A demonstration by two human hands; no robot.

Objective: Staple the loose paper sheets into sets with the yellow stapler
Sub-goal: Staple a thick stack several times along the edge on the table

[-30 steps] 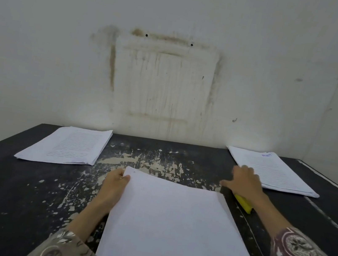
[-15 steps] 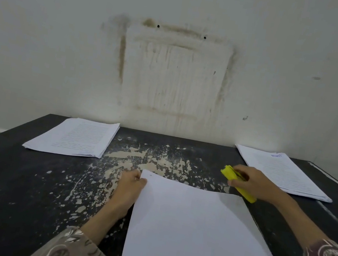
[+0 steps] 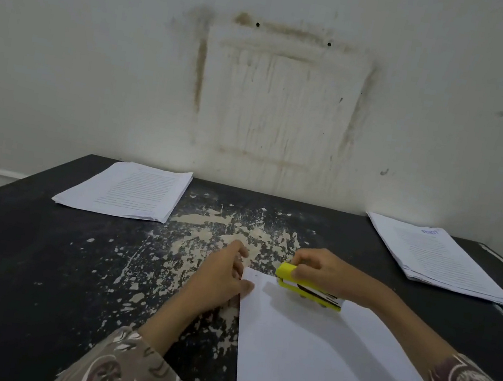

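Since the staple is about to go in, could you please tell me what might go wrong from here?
1. The left hand holds the blank sheets at the very corner the yellow stapler is nearing; fingers could get pinched.
2. The right hand holds the stapler over the far edge, short of that corner; a staple here may land off-corner.
3. Only one corner is held, so the sheets could fan out and be stapled misaligned.

No legible text on either stack (image 3: 440,259).
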